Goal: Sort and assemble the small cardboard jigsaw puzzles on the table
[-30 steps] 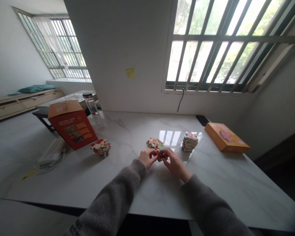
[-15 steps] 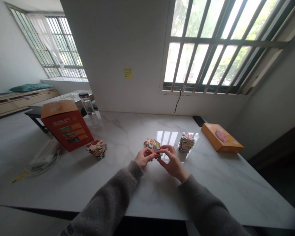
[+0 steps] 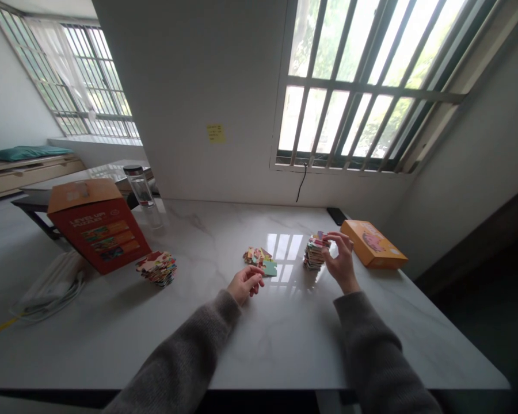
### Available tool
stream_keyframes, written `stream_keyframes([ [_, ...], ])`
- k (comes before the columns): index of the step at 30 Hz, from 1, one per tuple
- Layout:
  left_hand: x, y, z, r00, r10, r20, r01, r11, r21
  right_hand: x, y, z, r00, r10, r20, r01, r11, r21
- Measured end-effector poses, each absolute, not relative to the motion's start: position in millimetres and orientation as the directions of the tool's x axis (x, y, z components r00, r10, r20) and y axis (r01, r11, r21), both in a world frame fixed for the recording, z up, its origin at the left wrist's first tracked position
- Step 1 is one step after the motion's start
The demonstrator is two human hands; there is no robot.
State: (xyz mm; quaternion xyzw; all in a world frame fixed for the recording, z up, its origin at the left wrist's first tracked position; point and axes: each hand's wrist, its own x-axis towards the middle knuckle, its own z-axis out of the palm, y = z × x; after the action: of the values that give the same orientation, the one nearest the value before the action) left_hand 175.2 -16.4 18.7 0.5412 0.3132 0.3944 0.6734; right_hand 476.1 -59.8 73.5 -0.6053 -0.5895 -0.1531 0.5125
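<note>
My right hand (image 3: 341, 259) is at the right stack of puzzle pieces (image 3: 314, 256), thumb and fingers pinched on a puzzle piece (image 3: 320, 236) at its top. Whether that piece has left the stack, I cannot tell. Near the middle of the table, a small group of joined or overlapping puzzle pieces (image 3: 254, 255) lies flat, with a teal piece (image 3: 269, 267) at its near right. My left hand (image 3: 245, 283) is just in front of them, its fingers loosely curled together and no piece visible in them. Another stack of puzzle pieces (image 3: 157, 268) stands at the left, fanned unevenly.
A red puzzle box (image 3: 107, 230) stands at the left, with a glass bottle (image 3: 141, 190) behind it and a white power strip with cable (image 3: 52, 287) beside it. An orange box (image 3: 373, 244) lies at the right, near a black phone (image 3: 336, 216).
My right hand has left the middle pieces and moved right to the right stack. My left hand has drawn slightly back from the middle pieces, uncovering the teal one. The view has shifted slightly.
</note>
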Motion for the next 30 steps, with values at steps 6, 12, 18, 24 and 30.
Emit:
stream_keyframes([
  [6,175,-17,19,0.509,0.86,0.016,-0.171,0.083,0.982,494,-48,57,0.294,0.626,0.722,0.83,0.208,-0.518],
  [12,172,-15,22,0.477,0.878,0.038,-0.176,0.054,0.983,490,-56,61,0.264,0.597,0.757,0.862,0.207,-0.463],
  [18,165,-8,24,0.334,0.94,0.072,-0.235,0.009,0.972,419,-62,47,0.054,0.63,0.775,0.851,0.377,-0.365],
  [24,163,-5,24,0.292,0.953,0.083,-0.25,-0.008,0.968,377,-43,12,-0.253,0.856,0.45,0.852,0.418,-0.316],
  [30,163,-6,24,0.32,0.943,0.088,-0.239,-0.009,0.971,385,-44,20,-0.292,0.857,0.425,0.871,0.422,-0.253],
])
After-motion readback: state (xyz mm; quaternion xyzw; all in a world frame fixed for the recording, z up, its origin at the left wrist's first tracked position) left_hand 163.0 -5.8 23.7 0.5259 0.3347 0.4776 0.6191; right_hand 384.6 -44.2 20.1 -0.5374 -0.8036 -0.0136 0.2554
